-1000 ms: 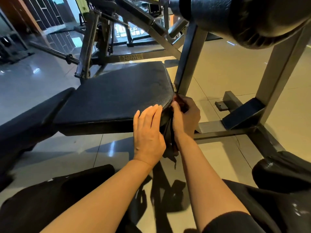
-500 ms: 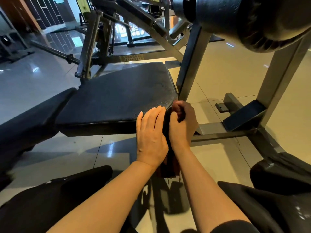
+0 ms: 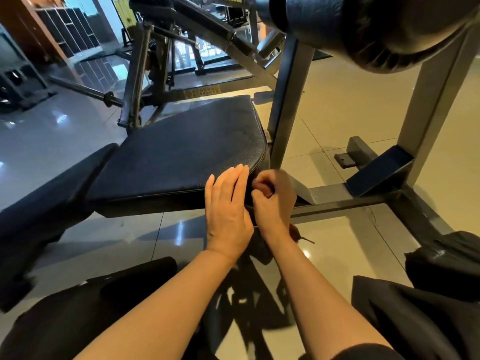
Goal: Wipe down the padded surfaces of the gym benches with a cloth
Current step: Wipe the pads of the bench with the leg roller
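Black vinyl at the seat pad's [image 3: 179,149] near corner now has the dark cloth [image 3: 262,245] dragged lower down its side, bunched in the right hand's [image 3: 275,198] curled fingers, while the left hand [image 3: 227,209] stays flat, fingers together, so edge-wiping continues.

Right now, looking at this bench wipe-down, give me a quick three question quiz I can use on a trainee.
1. True or false: the left hand lies flat with straight fingers on the corner of the seat pad.
2. Which hand grips the dark cloth? A) left B) right C) both
3. Fill in: the cloth hangs down at the pad's near-right ______, below the hands.

Key
1. True.
2. B, the right hand curls round the cloth at the pad's edge.
3. Corner.
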`<act>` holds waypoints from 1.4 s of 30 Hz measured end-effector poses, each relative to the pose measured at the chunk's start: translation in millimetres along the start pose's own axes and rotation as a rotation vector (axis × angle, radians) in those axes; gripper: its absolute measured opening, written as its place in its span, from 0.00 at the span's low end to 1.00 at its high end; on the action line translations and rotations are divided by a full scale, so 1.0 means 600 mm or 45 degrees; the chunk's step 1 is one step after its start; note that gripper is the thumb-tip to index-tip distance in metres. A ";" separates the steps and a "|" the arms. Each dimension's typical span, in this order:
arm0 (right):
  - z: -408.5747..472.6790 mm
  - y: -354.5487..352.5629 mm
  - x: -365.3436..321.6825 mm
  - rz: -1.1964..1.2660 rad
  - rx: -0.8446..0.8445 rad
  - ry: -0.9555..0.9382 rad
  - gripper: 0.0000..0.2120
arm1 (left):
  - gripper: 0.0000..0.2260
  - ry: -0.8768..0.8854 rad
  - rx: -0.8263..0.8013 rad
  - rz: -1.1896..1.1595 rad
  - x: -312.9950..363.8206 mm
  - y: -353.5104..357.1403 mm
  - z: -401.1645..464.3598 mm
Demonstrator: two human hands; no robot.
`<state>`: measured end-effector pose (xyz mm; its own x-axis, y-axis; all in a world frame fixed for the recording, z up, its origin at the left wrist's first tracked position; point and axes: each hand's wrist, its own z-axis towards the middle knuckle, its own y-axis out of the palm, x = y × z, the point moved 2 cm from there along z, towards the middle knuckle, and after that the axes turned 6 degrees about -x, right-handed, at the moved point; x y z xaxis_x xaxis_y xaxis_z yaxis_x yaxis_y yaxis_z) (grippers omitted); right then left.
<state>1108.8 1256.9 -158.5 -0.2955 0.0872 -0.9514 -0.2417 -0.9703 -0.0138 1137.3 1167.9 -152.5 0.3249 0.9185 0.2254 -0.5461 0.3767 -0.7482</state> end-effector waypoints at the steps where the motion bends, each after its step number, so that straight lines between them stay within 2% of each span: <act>1: -0.004 -0.002 0.005 -0.014 0.012 0.024 0.09 | 0.30 -0.016 0.004 0.005 0.002 0.001 0.000; 4: 0.017 -0.020 0.006 -0.071 0.160 0.083 0.08 | 0.29 -0.035 0.017 0.011 0.006 0.001 -0.001; 7: 0.032 -0.003 0.001 0.224 0.174 0.273 0.21 | 0.31 -0.026 0.021 0.012 0.005 -0.001 -0.001; 8: 0.025 0.007 0.003 0.271 0.152 0.323 0.21 | 0.31 -0.021 0.018 0.014 0.004 -0.001 -0.001; 10: 0.010 0.001 -0.004 0.206 0.163 0.205 0.14 | 0.31 -0.017 0.024 0.017 0.004 -0.004 -0.001; 12: 0.006 -0.017 -0.005 0.134 0.195 0.095 0.14 | 0.28 -0.027 0.048 -0.008 0.004 -0.007 0.003; 15: 0.031 -0.030 -0.010 0.163 0.320 0.114 0.16 | 0.18 -0.019 0.136 -0.064 0.000 -0.014 0.014; 16: 0.038 -0.024 -0.015 0.184 0.290 0.088 0.17 | 0.16 -0.011 0.159 -0.076 0.000 -0.015 0.017; 20: 0.047 0.009 -0.013 0.149 -0.124 -0.035 0.17 | 0.15 0.031 0.163 -0.052 -0.001 -0.014 0.025; 23: 0.048 0.009 -0.003 0.296 -0.137 0.045 0.13 | 0.15 0.036 0.131 -0.055 -0.006 -0.010 0.027; 27: 0.016 0.019 -0.003 0.539 0.042 0.264 0.07 | 0.16 0.020 0.104 -0.095 -0.013 -0.008 0.027; 29: -0.014 0.019 0.008 0.489 0.132 0.319 0.07 | 0.16 0.021 0.092 -0.117 -0.015 -0.009 0.028; 33: -0.027 -0.006 0.014 0.351 0.168 0.217 0.21 | 0.17 0.036 0.080 -0.104 -0.020 -0.011 0.029; 35: -0.016 -0.014 0.001 0.268 0.230 0.140 0.26 | 0.17 0.031 0.067 -0.122 -0.019 -0.013 0.027; 36: -0.013 -0.012 -0.008 0.267 0.219 0.100 0.24 | 0.17 0.032 0.062 -0.127 -0.020 -0.013 0.027; 38: -0.018 0.004 -0.009 0.270 0.048 0.107 0.14 | 0.17 0.051 0.053 -0.124 -0.022 -0.015 0.026; 39: -0.027 0.010 -0.004 0.223 0.016 0.074 0.14 | 0.17 0.066 0.049 -0.121 -0.023 -0.016 0.025; 42: -0.039 0.002 0.005 0.165 0.099 0.151 0.12 | 0.18 0.079 0.048 -0.118 -0.024 -0.016 0.026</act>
<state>1129.3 1251.0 -168.4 -0.2193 -0.0692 -0.9732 -0.2805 -0.9509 0.1308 1126.1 1153.0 -138.8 0.4217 0.8708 0.2528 -0.5397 0.4651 -0.7018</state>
